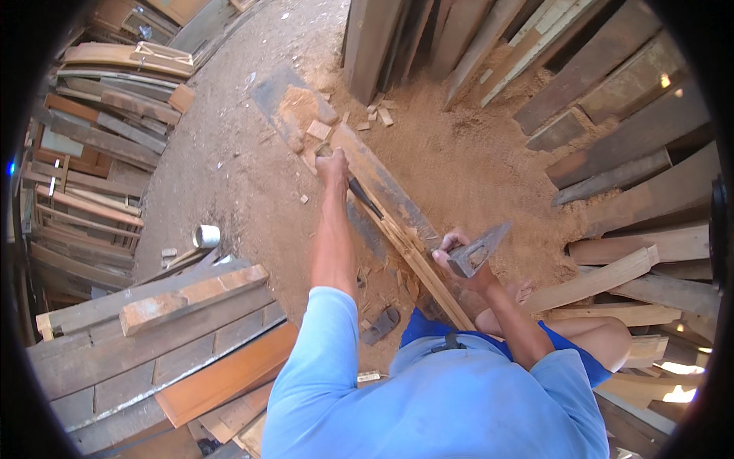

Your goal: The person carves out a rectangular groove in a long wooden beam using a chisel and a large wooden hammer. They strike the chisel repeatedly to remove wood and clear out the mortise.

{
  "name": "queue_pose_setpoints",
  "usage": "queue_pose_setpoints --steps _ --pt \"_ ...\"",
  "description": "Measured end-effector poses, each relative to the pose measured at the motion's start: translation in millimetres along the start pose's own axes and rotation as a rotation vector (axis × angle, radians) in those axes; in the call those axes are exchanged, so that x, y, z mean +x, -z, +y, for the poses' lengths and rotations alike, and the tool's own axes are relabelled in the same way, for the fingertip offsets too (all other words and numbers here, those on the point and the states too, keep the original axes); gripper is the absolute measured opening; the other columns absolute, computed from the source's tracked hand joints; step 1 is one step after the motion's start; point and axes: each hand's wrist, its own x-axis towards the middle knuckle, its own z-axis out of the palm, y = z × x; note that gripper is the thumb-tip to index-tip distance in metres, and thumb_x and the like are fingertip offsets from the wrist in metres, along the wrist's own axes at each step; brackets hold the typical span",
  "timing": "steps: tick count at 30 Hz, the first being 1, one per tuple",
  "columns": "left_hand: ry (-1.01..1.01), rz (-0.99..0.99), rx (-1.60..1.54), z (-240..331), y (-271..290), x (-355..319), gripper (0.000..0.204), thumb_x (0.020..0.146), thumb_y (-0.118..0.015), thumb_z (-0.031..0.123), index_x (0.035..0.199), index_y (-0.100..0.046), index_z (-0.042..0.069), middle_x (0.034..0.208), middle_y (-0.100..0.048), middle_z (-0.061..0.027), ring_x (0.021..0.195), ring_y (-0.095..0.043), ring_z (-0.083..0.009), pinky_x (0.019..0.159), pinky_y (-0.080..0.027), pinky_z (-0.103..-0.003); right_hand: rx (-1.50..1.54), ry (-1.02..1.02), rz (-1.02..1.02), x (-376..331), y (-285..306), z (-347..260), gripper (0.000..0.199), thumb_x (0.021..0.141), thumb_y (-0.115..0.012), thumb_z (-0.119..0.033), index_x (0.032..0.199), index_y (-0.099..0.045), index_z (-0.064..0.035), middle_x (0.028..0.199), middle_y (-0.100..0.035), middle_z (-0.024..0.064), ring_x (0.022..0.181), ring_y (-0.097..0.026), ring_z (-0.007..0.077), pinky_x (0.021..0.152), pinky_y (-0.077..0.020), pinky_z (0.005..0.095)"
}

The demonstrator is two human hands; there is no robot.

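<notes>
A hatchet-like tool [475, 254] with a dark, wedge-shaped metal head is gripped in my right hand [451, 246], raised above the near part of the work. Its handle is mostly hidden. My left hand [331, 165] is closed at the far end of a long, narrow wood strip [434, 277]; what its fingers hold is hidden. Beside my left wrist, a dark, tapered tool [365, 197] slants onto the strip. The strip rests along a thick plank [386, 183] on the ground, its near end by my legs.
Sawdust [474, 161] and wood chips [384, 116] cover the ground ahead. Upright boards [612, 84] line the right side. Stacked timber [191, 298] lies at the left, near a white cup-shaped container [206, 236]. A sandal [380, 326] lies near my legs.
</notes>
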Motion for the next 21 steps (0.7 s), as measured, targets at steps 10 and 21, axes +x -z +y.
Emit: queue_pose_setpoints --steps 10,21 --pt "-0.091 -0.15 -0.216 24 10 -69 0.033 0.097 -0.068 0.021 0.114 -0.044 0.006 0.062 -0.052 -0.0025 0.05 -0.054 -0.0151 0.046 -0.049 -0.033 -0.035 0.033 0.055 -7 4 3 0.018 0.092 -0.071 -0.014 0.091 -0.054 -0.0097 0.079 -0.051 -0.0028 0.071 -0.048 0.0069 0.064 -0.0417 0.0266" --pt "-0.076 -0.741 -0.035 100 91 -110 0.017 0.096 -0.068 0.019 0.096 -0.056 0.007 0.065 -0.054 -0.0019 0.049 -0.053 -0.0128 0.045 -0.048 -0.031 -0.013 0.119 0.077 -6 2 1 0.018 0.091 -0.072 -0.012 0.093 -0.054 -0.0094 0.078 -0.052 -0.0035 0.071 -0.049 0.0066 0.063 -0.0414 0.0262"
